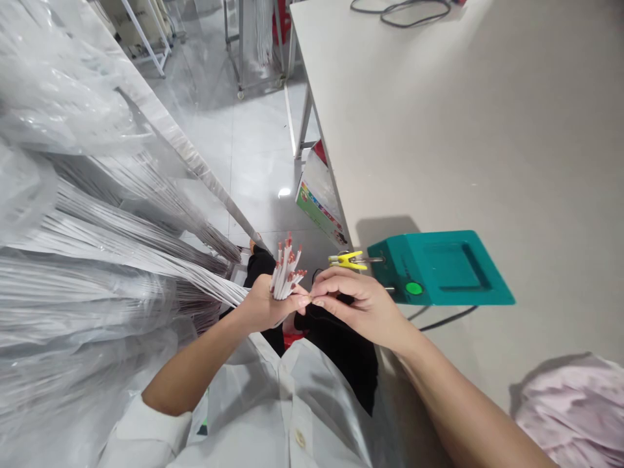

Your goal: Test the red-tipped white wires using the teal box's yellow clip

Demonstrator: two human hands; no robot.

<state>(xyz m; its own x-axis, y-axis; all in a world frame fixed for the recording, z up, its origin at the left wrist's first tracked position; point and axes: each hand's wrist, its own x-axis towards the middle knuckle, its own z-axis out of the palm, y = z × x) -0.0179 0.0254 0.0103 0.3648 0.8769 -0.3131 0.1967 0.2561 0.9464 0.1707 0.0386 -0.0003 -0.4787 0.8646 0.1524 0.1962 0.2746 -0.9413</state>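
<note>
My left hand (263, 305) is closed around a bundle of thin white wires (287, 273), whose reddish-brown, copper-like ends stick up past the fingers. The long wires trail away to the left. My right hand (361, 302) has its thumb and fingertips pinched together, touching the tip of my left thumb. Whatever lies in that pinch is too small to make out. Just beyond the right hand, a teal device (455, 270) with a green round button (414, 288) sits at the table edge. A yellow clip (348, 260) is attached to its metal post.
A grey-white table (439, 149) spreads to the right, with a black cable (414, 13) at its far end and pink cloth (575, 409) near me. Plastic-wrapped wire bundles (97, 279) hang on the left beside a slanting rail (180, 149). A printed box (319, 198) is below the table edge.
</note>
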